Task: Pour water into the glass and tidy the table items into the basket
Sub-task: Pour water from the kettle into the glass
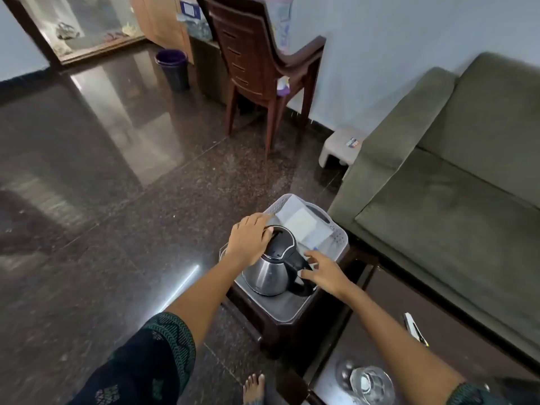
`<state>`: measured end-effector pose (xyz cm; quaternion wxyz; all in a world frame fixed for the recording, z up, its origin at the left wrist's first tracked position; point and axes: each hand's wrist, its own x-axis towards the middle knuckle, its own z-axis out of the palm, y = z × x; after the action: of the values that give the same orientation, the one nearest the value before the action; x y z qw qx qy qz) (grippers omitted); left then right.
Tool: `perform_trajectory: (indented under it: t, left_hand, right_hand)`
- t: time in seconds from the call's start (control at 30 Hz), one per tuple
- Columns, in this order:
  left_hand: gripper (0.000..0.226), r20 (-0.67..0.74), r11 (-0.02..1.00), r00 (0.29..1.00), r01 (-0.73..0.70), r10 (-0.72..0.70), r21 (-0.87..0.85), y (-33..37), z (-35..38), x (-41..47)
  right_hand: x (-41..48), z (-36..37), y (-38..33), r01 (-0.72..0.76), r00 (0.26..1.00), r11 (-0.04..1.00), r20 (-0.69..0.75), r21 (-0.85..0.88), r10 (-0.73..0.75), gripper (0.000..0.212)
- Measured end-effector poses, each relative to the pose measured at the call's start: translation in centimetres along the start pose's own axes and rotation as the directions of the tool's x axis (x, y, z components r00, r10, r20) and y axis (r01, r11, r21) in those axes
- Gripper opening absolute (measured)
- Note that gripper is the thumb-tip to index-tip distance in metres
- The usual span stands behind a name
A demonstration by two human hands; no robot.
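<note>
The kettle hides the basket's near wall. The glass is blurred and cut by the bottom edge. The thin item on the table is too small to tell.

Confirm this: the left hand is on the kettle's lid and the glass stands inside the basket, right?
Not quite. The head view shows the left hand on the lid of the kettle, but the glass stands on the dark table, outside the basket.
</note>
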<state>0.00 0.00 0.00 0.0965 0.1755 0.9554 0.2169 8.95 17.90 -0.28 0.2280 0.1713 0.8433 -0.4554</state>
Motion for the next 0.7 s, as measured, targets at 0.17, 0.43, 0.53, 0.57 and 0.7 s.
perform_trajectory:
  t: [0.17,0.43,0.53,0.57,0.7]
  left_hand:
    - [0.041,0.085,0.998,0.995,0.053,-0.051,-0.022,-1.4,1.4,0.5]
    - [0.039,0.132,0.936,0.978,0.196,-0.164,-0.293,-2.5,3.2,0.9]
    - [0.040,0.134,0.907,0.976,0.212,-0.174,-0.365,-2.4,3.0,1.0]
    - [0.040,0.136,0.908,0.974,0.219,-0.182,-0.357,-2.4,2.8,0.9]
    - [0.036,0.096,0.917,0.977,0.211,-0.190,-0.338,-1.4,1.6,0.9]
  right_hand:
    - [1.0,1.6,0.0,-0.057,0.997,0.995,-0.038,0.076,0.060,0.036]
    - [2.1,3.5,1.7,-0.151,0.975,0.974,-0.140,0.171,0.175,0.023]
    - [1.9,3.8,1.7,-0.139,0.971,0.932,-0.139,0.334,0.195,0.026]
    - [1.7,3.8,1.7,-0.126,0.970,0.922,-0.148,0.365,0.191,0.026]
    - [0.7,2.7,1.1,-0.052,0.972,0.907,-0.187,0.419,0.142,0.028]
